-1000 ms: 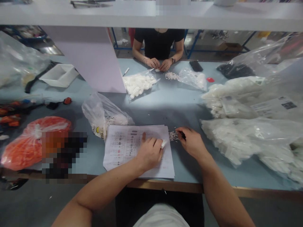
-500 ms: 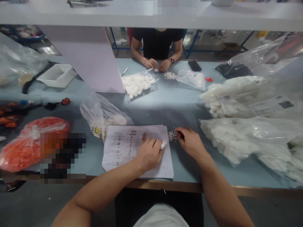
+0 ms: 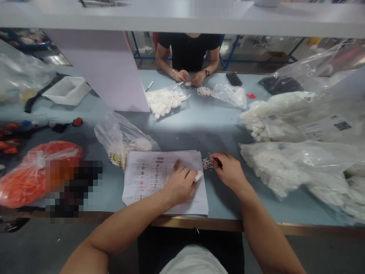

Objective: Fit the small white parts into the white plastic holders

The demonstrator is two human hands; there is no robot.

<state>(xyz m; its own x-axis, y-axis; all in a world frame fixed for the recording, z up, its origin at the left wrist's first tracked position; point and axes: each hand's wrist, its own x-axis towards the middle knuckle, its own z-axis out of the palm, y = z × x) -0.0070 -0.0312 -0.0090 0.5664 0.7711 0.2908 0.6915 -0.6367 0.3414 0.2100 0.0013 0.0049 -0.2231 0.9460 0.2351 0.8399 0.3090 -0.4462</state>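
Note:
My left hand [image 3: 181,184] rests over the printed sheets [image 3: 142,190], its fingers closed on a small white plastic piece [image 3: 199,176] that sticks out past the fingertips. To the right of the sheets lies a loose pile of tiny white parts [image 3: 207,163]. My right hand [image 3: 226,167] is at the right edge of that pile, thumb and forefinger pinched together. Whatever sits between those fingertips is too small to make out. A dark item shows under the right hand's curled fingers, its kind unclear.
A clear bag of small parts [image 3: 125,140] lies behind the sheets. Large bags of white pieces [image 3: 279,163] stand on the right, a bag of orange parts [image 3: 42,171] on the left. Opposite sits a co-worker [image 3: 189,53] with another bag of white pieces [image 3: 165,101]. A shelf [image 3: 159,21] spans above.
The white piece in my left hand has tilted slightly and shifted a little to the right. My right hand stays nearly still at the pile.

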